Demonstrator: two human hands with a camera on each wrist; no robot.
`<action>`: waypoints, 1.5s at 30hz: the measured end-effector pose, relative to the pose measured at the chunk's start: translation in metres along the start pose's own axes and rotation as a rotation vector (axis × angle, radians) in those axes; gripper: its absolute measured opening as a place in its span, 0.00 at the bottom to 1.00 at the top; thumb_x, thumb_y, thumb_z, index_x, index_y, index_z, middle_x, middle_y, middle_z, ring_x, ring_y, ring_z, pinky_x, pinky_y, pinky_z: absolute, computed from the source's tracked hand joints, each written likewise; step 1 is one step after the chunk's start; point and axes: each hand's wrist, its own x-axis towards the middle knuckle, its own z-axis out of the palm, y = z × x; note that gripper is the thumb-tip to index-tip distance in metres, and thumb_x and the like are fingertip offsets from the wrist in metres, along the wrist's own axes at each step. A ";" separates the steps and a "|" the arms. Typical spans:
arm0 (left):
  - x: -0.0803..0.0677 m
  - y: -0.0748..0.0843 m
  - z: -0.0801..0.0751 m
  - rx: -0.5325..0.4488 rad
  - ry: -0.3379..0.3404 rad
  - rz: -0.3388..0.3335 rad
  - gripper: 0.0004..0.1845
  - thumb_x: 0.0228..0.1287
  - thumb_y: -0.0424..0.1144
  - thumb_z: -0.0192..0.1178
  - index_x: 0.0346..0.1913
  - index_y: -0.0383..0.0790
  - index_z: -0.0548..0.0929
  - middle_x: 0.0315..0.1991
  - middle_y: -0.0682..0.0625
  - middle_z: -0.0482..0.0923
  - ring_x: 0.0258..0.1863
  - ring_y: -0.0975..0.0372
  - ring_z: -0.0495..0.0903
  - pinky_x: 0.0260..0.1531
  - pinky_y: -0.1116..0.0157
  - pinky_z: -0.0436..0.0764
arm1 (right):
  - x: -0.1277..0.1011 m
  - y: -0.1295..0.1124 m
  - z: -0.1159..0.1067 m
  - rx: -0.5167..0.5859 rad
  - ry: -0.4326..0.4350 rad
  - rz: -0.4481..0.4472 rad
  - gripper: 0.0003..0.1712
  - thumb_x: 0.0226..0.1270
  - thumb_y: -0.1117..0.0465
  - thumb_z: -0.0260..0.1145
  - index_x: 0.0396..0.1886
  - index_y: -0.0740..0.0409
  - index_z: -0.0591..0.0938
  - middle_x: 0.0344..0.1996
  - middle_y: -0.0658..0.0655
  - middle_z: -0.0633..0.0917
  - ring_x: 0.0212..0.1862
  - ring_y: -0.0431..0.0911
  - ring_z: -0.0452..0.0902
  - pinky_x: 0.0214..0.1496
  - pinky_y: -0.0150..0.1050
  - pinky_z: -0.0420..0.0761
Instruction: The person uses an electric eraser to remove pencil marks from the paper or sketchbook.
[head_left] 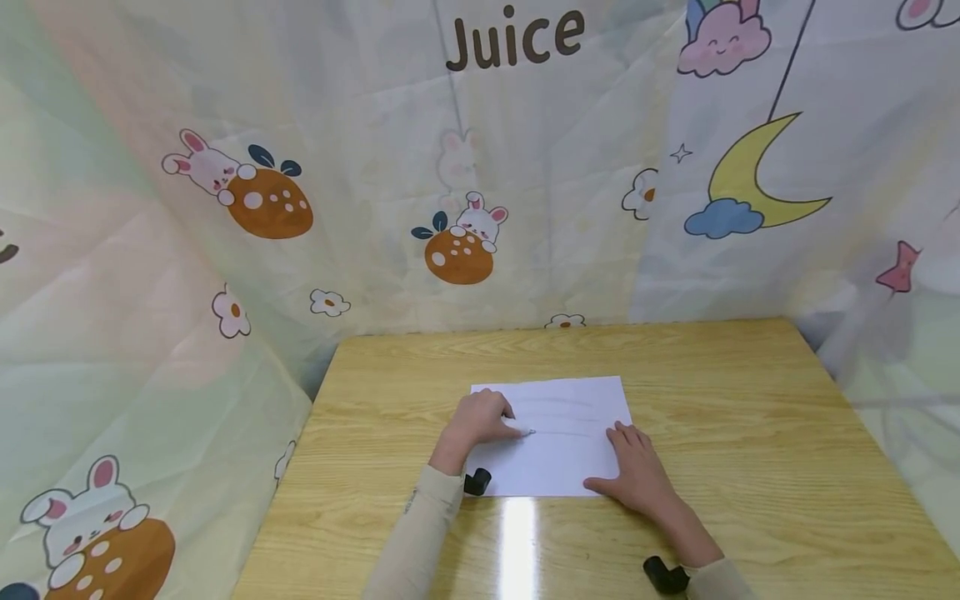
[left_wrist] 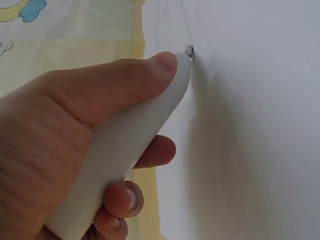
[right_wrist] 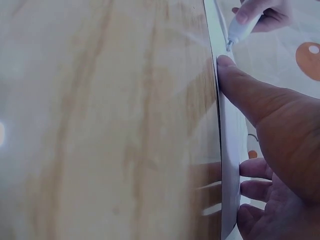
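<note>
My left hand (head_left: 483, 418) grips a thick white pen-shaped tool (left_wrist: 132, 132) with a small metal tip (left_wrist: 189, 50). The thumb lies along its top, near the tip, and the fingers curl beneath. That tip meets a white sheet of paper (head_left: 547, 475) lying on the wooden table, left of its middle. Faint, slightly curved lines (head_left: 562, 403) run across the sheet. At the paper's right side, my right hand (head_left: 640, 473) rests with fingers spread, thumb on the near edge. The right wrist view shows this thumb and fingertips pressing the paper (right_wrist: 230, 132) flat.
Bare wood grain shows around the sheet on the table (head_left: 720, 400). A printed cloth (head_left: 360, 192) with rabbits and a moon hangs behind and along the sides. Black devices (head_left: 477, 482) sit at both wrists.
</note>
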 end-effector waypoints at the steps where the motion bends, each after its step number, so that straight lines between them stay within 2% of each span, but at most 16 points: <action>1: 0.001 0.001 -0.001 0.000 -0.001 0.003 0.13 0.48 0.60 0.72 0.28 0.55 0.91 0.30 0.64 0.83 0.24 0.68 0.75 0.22 0.67 0.72 | 0.000 -0.001 -0.001 0.000 0.002 -0.001 0.59 0.46 0.35 0.75 0.64 0.75 0.68 0.65 0.76 0.64 0.66 0.71 0.55 0.63 0.65 0.58; 7: 0.008 0.008 0.001 0.005 -0.003 0.032 0.15 0.49 0.61 0.71 0.30 0.55 0.91 0.30 0.64 0.83 0.26 0.67 0.76 0.28 0.65 0.75 | 0.000 -0.002 -0.005 -0.006 -0.003 0.000 0.59 0.45 0.35 0.76 0.64 0.75 0.68 0.65 0.76 0.65 0.66 0.71 0.56 0.62 0.65 0.59; 13: 0.008 0.008 0.003 0.039 -0.010 0.008 0.16 0.48 0.61 0.71 0.31 0.55 0.91 0.29 0.63 0.83 0.26 0.67 0.76 0.27 0.65 0.75 | 0.000 -0.002 -0.005 -0.008 -0.006 0.000 0.59 0.46 0.35 0.76 0.64 0.75 0.68 0.65 0.77 0.64 0.66 0.71 0.56 0.62 0.65 0.59; 22: 0.010 0.009 0.001 0.017 -0.027 0.014 0.15 0.49 0.62 0.70 0.31 0.56 0.91 0.31 0.63 0.83 0.28 0.66 0.77 0.29 0.63 0.76 | 0.001 -0.002 0.003 0.003 0.009 -0.014 0.59 0.45 0.34 0.75 0.63 0.76 0.69 0.64 0.77 0.65 0.65 0.71 0.56 0.62 0.65 0.60; 28: 0.005 0.005 0.005 0.050 -0.008 -0.025 0.15 0.47 0.61 0.72 0.30 0.56 0.91 0.30 0.63 0.83 0.26 0.67 0.77 0.27 0.65 0.75 | -0.002 -0.001 0.002 0.003 0.012 -0.018 0.59 0.46 0.35 0.75 0.63 0.76 0.68 0.64 0.77 0.65 0.65 0.71 0.56 0.63 0.64 0.59; 34: 0.006 0.019 0.007 0.037 -0.027 0.007 0.15 0.48 0.60 0.71 0.32 0.55 0.91 0.30 0.63 0.84 0.26 0.67 0.77 0.26 0.65 0.74 | -0.008 0.001 -0.003 -0.012 0.008 -0.011 0.58 0.44 0.36 0.76 0.62 0.77 0.69 0.63 0.77 0.66 0.65 0.71 0.57 0.63 0.64 0.58; 37: 0.010 0.025 0.004 0.047 -0.005 0.008 0.15 0.47 0.60 0.72 0.32 0.55 0.91 0.30 0.63 0.84 0.25 0.67 0.77 0.24 0.65 0.74 | -0.006 -0.001 -0.004 0.001 0.020 -0.027 0.57 0.45 0.36 0.76 0.62 0.76 0.69 0.64 0.77 0.66 0.65 0.71 0.57 0.63 0.65 0.58; 45: 0.008 0.018 0.001 0.043 -0.022 -0.005 0.16 0.48 0.60 0.72 0.33 0.54 0.91 0.31 0.61 0.84 0.28 0.66 0.78 0.26 0.65 0.75 | -0.001 -0.001 -0.002 0.002 0.006 -0.012 0.57 0.46 0.37 0.76 0.63 0.76 0.69 0.64 0.77 0.65 0.66 0.71 0.56 0.63 0.64 0.58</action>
